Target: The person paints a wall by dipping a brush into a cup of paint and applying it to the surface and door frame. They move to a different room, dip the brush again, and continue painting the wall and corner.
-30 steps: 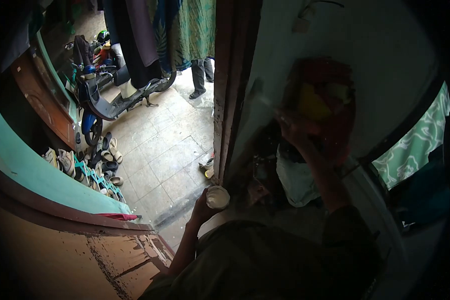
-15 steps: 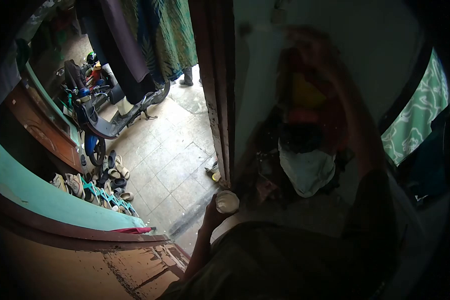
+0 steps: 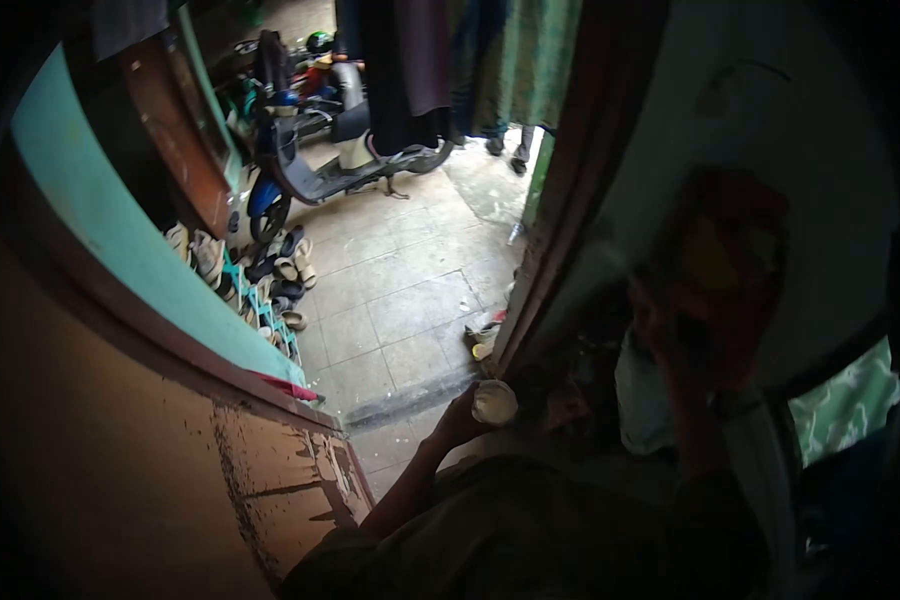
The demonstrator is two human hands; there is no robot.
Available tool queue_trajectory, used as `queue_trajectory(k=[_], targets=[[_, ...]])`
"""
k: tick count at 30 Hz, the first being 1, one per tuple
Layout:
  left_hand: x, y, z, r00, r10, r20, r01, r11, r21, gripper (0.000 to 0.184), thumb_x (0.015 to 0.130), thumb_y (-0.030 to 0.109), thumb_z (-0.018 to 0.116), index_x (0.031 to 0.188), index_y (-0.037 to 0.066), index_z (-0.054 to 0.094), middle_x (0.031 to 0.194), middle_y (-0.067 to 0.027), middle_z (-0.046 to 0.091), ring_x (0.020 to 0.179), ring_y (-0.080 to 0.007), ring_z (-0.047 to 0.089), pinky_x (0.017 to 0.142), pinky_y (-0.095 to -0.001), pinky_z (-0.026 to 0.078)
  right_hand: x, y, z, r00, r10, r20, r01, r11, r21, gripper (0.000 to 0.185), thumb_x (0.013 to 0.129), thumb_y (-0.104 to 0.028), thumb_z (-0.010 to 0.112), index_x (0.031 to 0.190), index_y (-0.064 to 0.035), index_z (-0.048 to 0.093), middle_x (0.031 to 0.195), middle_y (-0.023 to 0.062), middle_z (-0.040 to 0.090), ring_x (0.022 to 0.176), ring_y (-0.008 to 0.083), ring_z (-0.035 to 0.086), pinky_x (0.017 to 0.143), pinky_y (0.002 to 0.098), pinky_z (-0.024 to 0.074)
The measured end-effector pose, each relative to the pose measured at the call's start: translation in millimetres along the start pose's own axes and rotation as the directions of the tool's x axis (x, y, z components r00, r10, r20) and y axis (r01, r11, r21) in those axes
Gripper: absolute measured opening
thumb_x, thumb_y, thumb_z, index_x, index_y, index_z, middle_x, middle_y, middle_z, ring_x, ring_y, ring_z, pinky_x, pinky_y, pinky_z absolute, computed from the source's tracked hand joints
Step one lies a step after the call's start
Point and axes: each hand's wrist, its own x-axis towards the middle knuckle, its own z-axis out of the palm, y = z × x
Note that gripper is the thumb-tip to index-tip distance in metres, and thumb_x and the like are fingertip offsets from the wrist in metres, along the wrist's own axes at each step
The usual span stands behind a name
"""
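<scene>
My left hand (image 3: 457, 420) is wrapped round a small round tub (image 3: 495, 402) with whitish stuff in it, held in front of my body by the doorway. In deep shadow to the right, my right hand (image 3: 652, 318) is closed, low in front of the dark wall (image 3: 660, 130). Something thin and pale extends from its fingers toward the door frame, too dim to name. A white bag or cloth (image 3: 642, 400) hangs just below that hand, partly covered by my forearm. Behind it is a dark red and yellow shape (image 3: 735, 265) that I cannot identify.
A wooden door frame (image 3: 560, 230) divides the shaded wall from the bright tiled floor (image 3: 400, 320). Several shoes (image 3: 285, 265) crowd a rack (image 3: 260, 310) on the left. A scooter (image 3: 340, 170) stands beyond, under hanging cloths (image 3: 515, 70). A person's feet (image 3: 510, 150) show outside.
My view has turned toward the right, with the doorway leaning more. My right hand has come down from high on the wall. The left hand still holds the tub.
</scene>
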Motion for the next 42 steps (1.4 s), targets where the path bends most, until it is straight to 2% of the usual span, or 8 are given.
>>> queue_trajectory(k=[6,8,14,15,21,31,37,42], targets=[[-4.6,-15.6,-2.6,0.998,0.027,0.053,-0.028,0.999,0.021,0.093,0.068,0.039,0.097,0.142,0.005,0.05,0.131,-0.0148,0.066,0.123,-0.0285,0.064,0.103,-0.0416,0.053,-16.8,16.1,13.6,0.933,-0.043,0.358,-0.025,0.983,0.184,0.028,0.099,-0.019,0.066,0.123,-0.006,0.071,0.117,0.0196,0.071,0.109,0.0367,0.068,0.095,0.0451,0.0536],[-7.0,-5.5,-4.1,0.999,-0.005,0.037,0.002,0.997,0.075,0.097,0.067,0.039,0.097,0.144,0.005,0.048,0.131,-0.0158,0.066,0.123,-0.0302,0.064,0.102,-0.0426,0.053,19.5,38.9,-2.9,0.947,-0.216,0.236,0.247,0.962,-0.114,0.031,0.102,-0.024,0.06,0.126,-0.0069,0.07,0.122,0.0183,0.07,0.113,0.0336,0.066,0.1,0.043,0.0519],[-17.0,-0.8,-1.8,0.998,-0.055,0.008,0.055,0.997,0.058,0.093,0.07,0.035,0.095,0.144,0.006,0.047,0.134,-0.017,0.065,0.124,-0.0329,0.064,0.103,-0.0431,0.053,201.4,-34.1,-188.7,0.998,0.047,0.051,-0.023,0.915,-0.402,0.031,0.104,-0.02,0.058,0.131,-0.0079,0.068,0.127,0.0193,0.068,0.115,0.0375,0.066,0.1,0.0443,0.0533],[-18.6,-3.5,-1.3,0.998,-0.055,0.017,0.054,0.996,0.067,0.093,0.07,0.035,0.095,0.144,0.005,0.047,0.134,-0.0167,0.065,0.124,-0.0324,0.064,0.104,-0.0429,0.053,217.7,-6.7,-204.2,1.0,0.015,-0.025,-0.017,0.994,-0.108,0.031,0.106,-0.021,0.058,0.132,-0.008,0.068,0.131,0.0162,0.068,0.12,0.0302,0.066,0.101,0.041,0.0531],[-15.4,-10.8,9.5,0.998,-0.017,0.055,0.014,0.998,0.057,0.093,0.07,0.035,0.095,0.144,0.006,0.048,0.134,-0.0155,0.065,0.124,-0.0322,0.064,0.105,-0.0426,0.052,255.6,52.3,-212.1,0.885,-0.165,-0.435,-0.004,0.933,-0.361,0.031,0.106,-0.02,0.059,0.132,-0.0052,0.068,0.133,0.0123,0.068,0.121,0.0241,0.066,0.106,0.038,0.0509],[-18.6,-16.1,12.8,0.999,-0.048,0.018,0.046,0.994,0.104,0.095,0.069,0.04,0.095,0.143,0.004,0.048,0.127,-0.0203,0.067,0.117,-0.0356,0.068,0.097,-0.0452,0.056,37.2,13.8,-19.9,0.986,-0.122,-0.111,0.1,0.978,-0.185,0.028,0.096,-0.003,0.063,0.123,-0.0007,0.068,0.118,0.0185,0.07,0.115,0.0344,0.067,0.107,0.0452,0.0496],[-14.7,4.9,11.7,0.978,-0.089,0.187,0.076,0.994,0.077,0.08,0.074,0.034,0.094,0.136,0.007,0.053,0.125,-0.0175,0.068,0.118,-0.0337,0.068,0.097,-0.0446,0.056,-44.3,8.5,32.4,0.93,0.144,0.337,-0.212,0.962,0.172,0.032,0.097,-0.013,0.067,0.127,-0.0031,0.068,0.117,0.0199,0.072,0.111,0.0399,0.068,0.097,0.0471,0.0535],[-8.6,16.2,17.8,0.96,-0.124,0.253,0.109,0.991,0.074,0.082,0.074,0.031,0.094,0.141,0.008,0.051,0.131,-0.0155,0.067,0.123,-0.0305,0.065,0.102,-0.0415,0.053,-51.4,32.5,50.5,0.939,0.102,0.329,-0.158,0.976,0.148,0.029,0.097,-0.015,0.066,0.124,-0.0039,0.069,0.112,0.0185,0.073,0.106,0.0381,0.069,0.094,0.0468,0.0546]])
